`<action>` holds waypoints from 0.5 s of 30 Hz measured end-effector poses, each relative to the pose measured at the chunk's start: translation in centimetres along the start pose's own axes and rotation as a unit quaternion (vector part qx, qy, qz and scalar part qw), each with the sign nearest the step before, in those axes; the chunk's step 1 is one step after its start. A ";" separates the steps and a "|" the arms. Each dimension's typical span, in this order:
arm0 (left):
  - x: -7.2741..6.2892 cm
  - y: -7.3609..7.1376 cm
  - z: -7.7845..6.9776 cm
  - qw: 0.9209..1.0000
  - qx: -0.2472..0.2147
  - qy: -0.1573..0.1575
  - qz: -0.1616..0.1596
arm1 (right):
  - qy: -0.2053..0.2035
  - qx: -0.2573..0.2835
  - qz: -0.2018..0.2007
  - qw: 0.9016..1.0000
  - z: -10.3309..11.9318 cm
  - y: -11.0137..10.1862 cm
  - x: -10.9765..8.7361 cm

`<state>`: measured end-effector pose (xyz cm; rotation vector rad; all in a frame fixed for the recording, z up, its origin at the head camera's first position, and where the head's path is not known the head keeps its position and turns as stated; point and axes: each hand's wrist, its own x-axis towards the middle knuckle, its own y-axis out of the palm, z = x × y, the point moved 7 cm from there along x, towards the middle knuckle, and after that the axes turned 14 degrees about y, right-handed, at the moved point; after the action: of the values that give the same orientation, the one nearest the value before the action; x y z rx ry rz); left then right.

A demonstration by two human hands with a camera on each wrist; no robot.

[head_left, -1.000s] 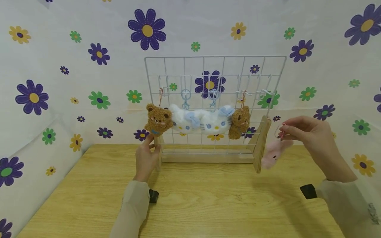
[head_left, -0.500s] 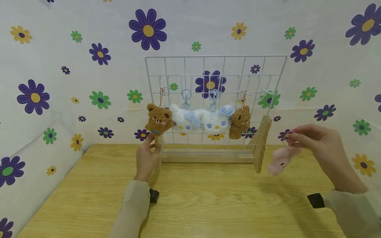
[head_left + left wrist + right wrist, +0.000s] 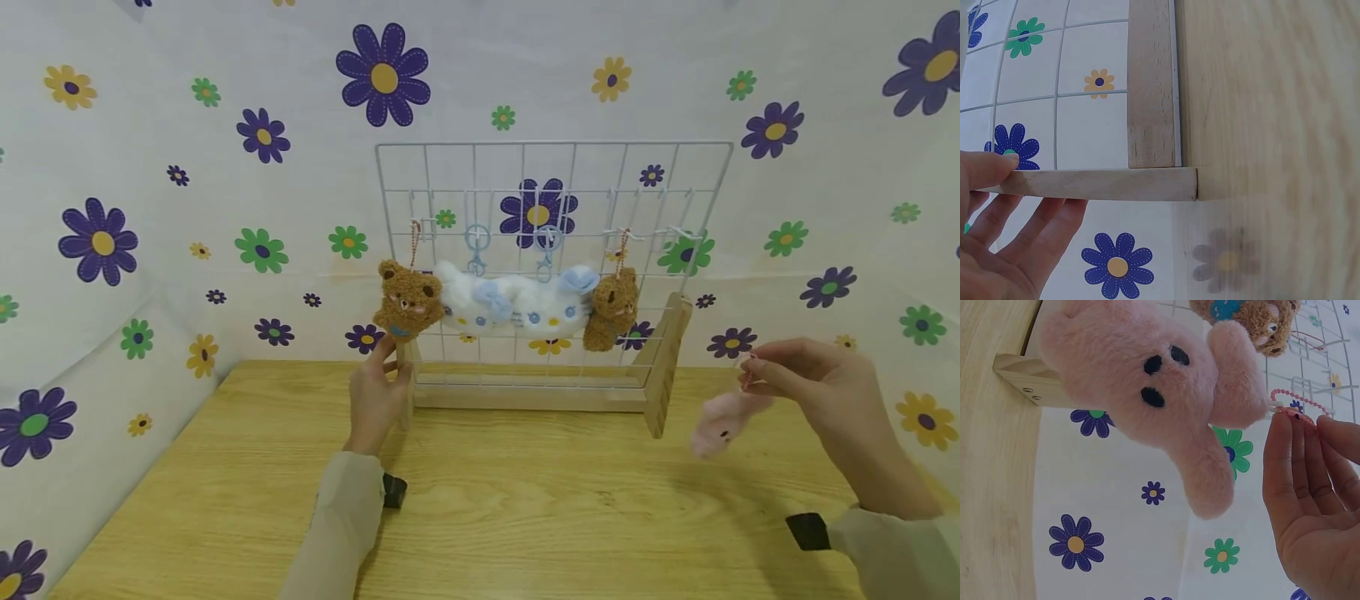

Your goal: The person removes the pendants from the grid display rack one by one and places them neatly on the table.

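My left hand (image 3: 377, 393) grips the left wooden side post (image 3: 1100, 185) of a white wire grid rack (image 3: 555, 143), thumb on one face and fingers on the other. Between the thumb and fingertips of my right hand (image 3: 825, 387) is the pink bead chain (image 3: 1297, 399) of a plush bunny keychain (image 3: 1129, 375). The pink bunny has dark eyes and nose and dangles right of the rack, above the table. On the rack hang a brown bear plush (image 3: 408, 304) at left, two white cat plushes (image 3: 468, 308) with blue bows in the middle, and another brown bear (image 3: 611, 310) at right.
Several white hooks stick out from the grid, including one (image 3: 678, 233) right of the right bear. The rack stands on a wooden table (image 3: 525, 508) by a flower-print cloth backdrop (image 3: 300, 75). Its right wooden foot (image 3: 667, 367) is nearest the bunny.
My right hand, with the bunny keychain, has moved right and down, away from the rack. The left hand keeps its grip on the post. The view has shifted slightly.
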<state>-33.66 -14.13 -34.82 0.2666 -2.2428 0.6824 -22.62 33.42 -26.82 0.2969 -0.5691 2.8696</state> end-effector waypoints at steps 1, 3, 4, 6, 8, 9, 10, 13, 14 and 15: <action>0.0 0.0 0.0 1.000 0.000 0.001 0.000 | -0.002 0.011 0.005 1.000 -0.1 0.0 -0.1; 0.0 0.1 0.0 1.000 0.003 0.005 0.000 | -0.003 0.034 0.014 0.999 -0.3 0.1 -0.2; 0.0 0.0 0.0 1.000 0.004 0.006 0.000 | -0.003 0.035 0.015 0.999 -0.4 0.1 -0.3; 0.0 0.0 0.0 1.000 0.006 0.006 0.000 | 0.002 0.017 0.010 1.000 -0.5 0.2 -0.4; 0.0 0.0 0.1 1.000 0.006 0.006 0.001 | 0.009 -0.013 0.002 1.000 -0.6 0.2 -0.5; 0.0 0.1 0.1 1.000 0.006 0.006 0.001 | 0.012 -0.029 -0.003 1.000 -0.7 0.2 -0.5; 0.0 0.1 0.1 1.000 0.006 0.006 0.002 | 0.014 -0.042 -0.007 0.999 -0.7 0.2 -0.6; 0.0 0.0 0.1 1.000 0.006 0.004 0.002 | 0.019 -0.052 -0.006 0.998 -0.8 0.1 -0.8; 0.0 0.1 0.1 1.000 0.006 0.003 0.002 | 0.021 -0.050 -0.003 0.999 -0.9 0.0 -0.9; 0.0 0.1 0.1 1.000 0.005 0.002 0.001 | 0.023 -0.050 -0.002 0.998 -1.0 0.0 -1.0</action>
<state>-33.75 -14.15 -34.92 0.2670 -2.2365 0.6958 -21.84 33.63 -27.98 0.2147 -0.6991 2.8252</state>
